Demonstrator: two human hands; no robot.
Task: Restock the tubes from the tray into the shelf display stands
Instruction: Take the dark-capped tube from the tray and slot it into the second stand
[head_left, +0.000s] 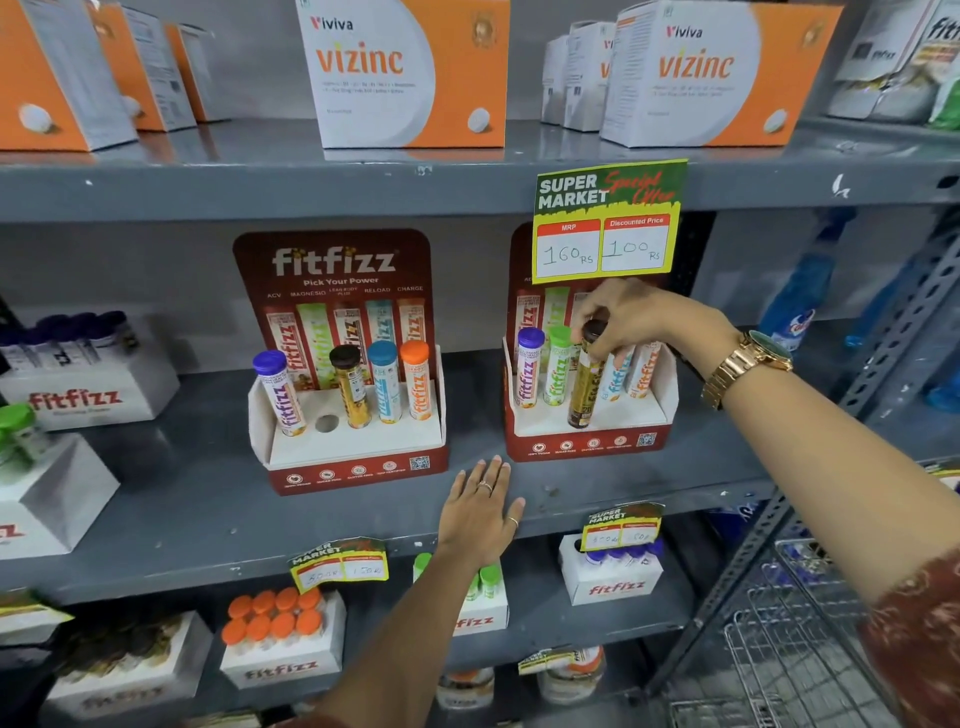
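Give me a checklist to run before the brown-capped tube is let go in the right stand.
1. Right hand grips the brown-capped tube by its cap: ok.
2. Tube bottom seated in its hole: cannot tell, stand front hides it.
3. Tube upright: not ok, it leans.
4. Neighbouring green tube undisturbed: ok.
5. Left hand clear of the stands, flat on the shelf: ok.
6. Left stand full: not ok, one hole empty.

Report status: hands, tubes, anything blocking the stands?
Right hand gripping the brown-capped tube in the right stand. Left hand flat on the shelf, empty. Left stand: one open hole. Nothing blocking.
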